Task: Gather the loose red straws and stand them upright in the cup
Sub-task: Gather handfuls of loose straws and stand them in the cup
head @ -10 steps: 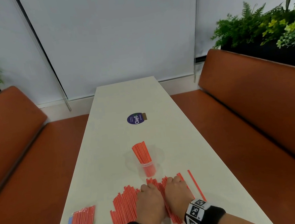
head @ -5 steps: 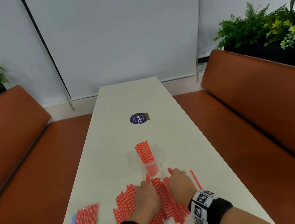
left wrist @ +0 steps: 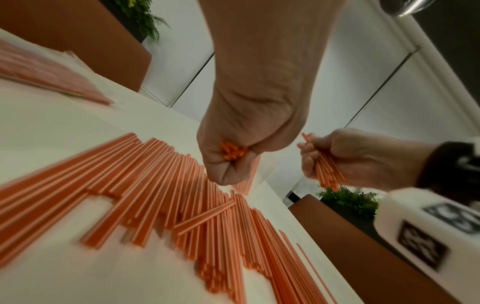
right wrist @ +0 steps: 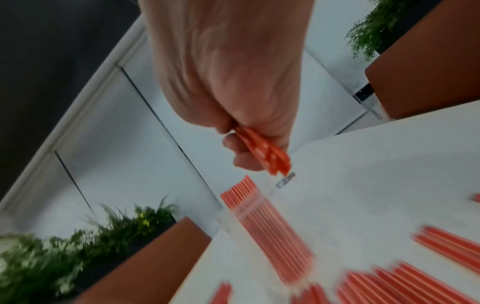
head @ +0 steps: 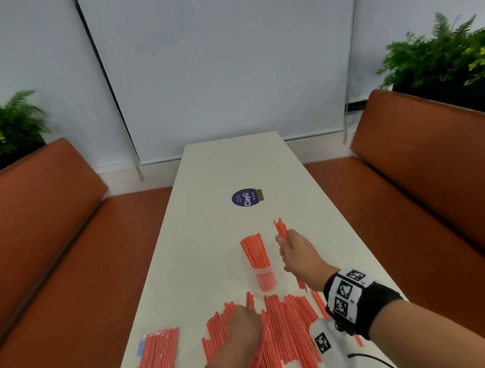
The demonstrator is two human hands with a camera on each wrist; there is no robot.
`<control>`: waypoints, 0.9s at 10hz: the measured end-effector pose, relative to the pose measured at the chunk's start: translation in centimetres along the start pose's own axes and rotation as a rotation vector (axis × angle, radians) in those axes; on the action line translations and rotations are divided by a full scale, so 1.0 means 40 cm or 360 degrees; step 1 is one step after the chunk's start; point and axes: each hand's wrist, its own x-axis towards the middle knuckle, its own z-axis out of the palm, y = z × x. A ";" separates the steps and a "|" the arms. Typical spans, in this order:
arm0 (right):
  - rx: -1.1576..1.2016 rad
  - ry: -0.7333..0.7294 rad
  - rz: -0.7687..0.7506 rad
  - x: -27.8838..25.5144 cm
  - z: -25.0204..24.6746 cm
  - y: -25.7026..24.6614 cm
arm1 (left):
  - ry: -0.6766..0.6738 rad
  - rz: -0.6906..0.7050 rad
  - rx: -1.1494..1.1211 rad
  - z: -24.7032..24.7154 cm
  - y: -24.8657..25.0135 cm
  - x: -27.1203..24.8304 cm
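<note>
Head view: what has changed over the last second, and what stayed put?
The right hand lifted off the loose straws with a small bunch gripped, moving forward to beside the cup. The left hand stayed on the pile, now gripping a few straw ends. The cup with its standing straws, the wrapped pack and the round sticker stayed put.

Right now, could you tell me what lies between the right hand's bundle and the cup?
Nothing: in the head view, only bare table separates the right hand and its straws from the cup.
</note>
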 end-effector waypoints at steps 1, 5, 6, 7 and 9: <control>0.0245 0.0066 -0.0213 0.043 0.012 -0.068 | -0.0014 0.0031 -0.0034 0.008 -0.012 0.002; 0.0171 -0.0047 -0.0489 0.153 0.122 -0.008 | -0.0050 -0.0127 -0.0482 -0.007 -0.010 0.016; 0.0039 -0.0063 -0.0460 0.158 0.132 0.019 | -0.0049 -0.0164 -0.0534 -0.002 -0.021 0.023; -0.0015 -0.0060 -0.0502 0.161 0.139 0.031 | -0.0067 -0.0156 -0.0595 0.002 -0.024 0.024; -0.0419 0.0040 -0.0673 0.160 0.114 0.031 | -0.0150 -0.0163 -0.0597 0.012 -0.015 0.031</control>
